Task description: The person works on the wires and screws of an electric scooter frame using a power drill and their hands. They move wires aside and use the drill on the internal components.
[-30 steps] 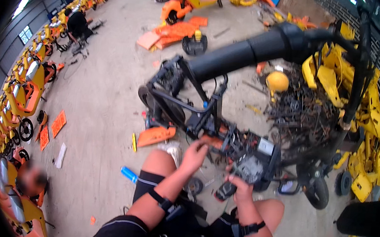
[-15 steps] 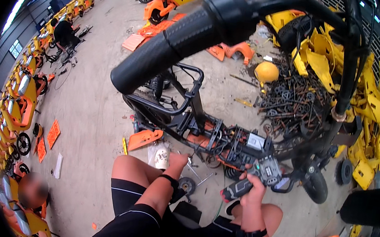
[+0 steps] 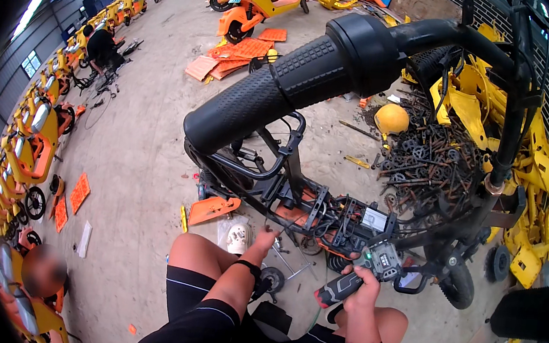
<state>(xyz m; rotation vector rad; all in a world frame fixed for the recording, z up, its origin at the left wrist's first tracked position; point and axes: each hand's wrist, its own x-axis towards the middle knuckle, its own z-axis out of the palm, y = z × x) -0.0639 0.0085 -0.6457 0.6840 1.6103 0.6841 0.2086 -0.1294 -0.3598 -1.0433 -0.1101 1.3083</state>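
A stripped black electric scooter stands in front of me, its ribbed handlebar grip (image 3: 266, 93) large in the foreground. Its frame (image 3: 292, 163) lies open, showing wiring and a silver box (image 3: 374, 219). My right hand (image 3: 362, 291) is closed around a grey-and-black cordless power tool (image 3: 342, 289) with a red end. The tool's bulky grey part (image 3: 382, 260) sits beside the lower frame. My left hand (image 3: 266, 239) reaches to the near side of the frame, above a metal stand (image 3: 291, 265); its fingers are too small and partly hidden to read.
Rusty metal parts (image 3: 429, 164) are heaped beyond the scooter, with yellow body panels (image 3: 529, 165) along the right wall. An orange panel (image 3: 213, 210) lies by my left knee. Yellow scooters (image 3: 33, 139) line the left side; a person (image 3: 103, 50) crouches farther back.
My left hand has moved slightly right and its fingers now reach up toward the frame. My right hand still grips the power tool. The view has shifted a little, with the handlebar appearing lower and farther right.
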